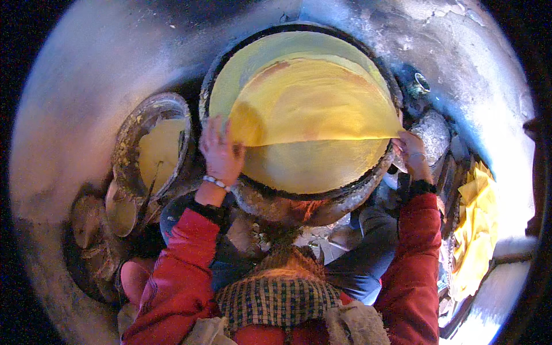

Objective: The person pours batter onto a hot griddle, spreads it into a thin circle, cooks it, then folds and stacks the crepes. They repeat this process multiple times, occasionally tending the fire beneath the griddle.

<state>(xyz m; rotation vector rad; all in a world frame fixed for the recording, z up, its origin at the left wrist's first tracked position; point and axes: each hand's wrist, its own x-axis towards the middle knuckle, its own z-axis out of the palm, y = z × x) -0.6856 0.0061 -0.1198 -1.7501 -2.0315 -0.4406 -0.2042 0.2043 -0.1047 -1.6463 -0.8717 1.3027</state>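
Note:
A large round pan [206, 95] with a dark rim stands in front of me, its surface coated pale yellow. Over it a thin, round yellow sheet [316, 103], like a crepe, is lifted at its near edge, which runs straight between my hands. At its right end, my right hand [413, 150] pinches the edge between closed fingers. My left hand [220, 152] is at the left end; thumb and a finger meet at the edge while the other fingers point up. A round shadow falls on the sheet beside the left hand.
Left of the pan stands a crusted pot [123, 149] of yellow batter [158, 146] with a thin handle sticking out. A shallow brown bowl [121, 210] sits below it. Folded yellow sheets [476, 221] are piled at the far right. An orange glow [307, 210] shows under the pan's near side.

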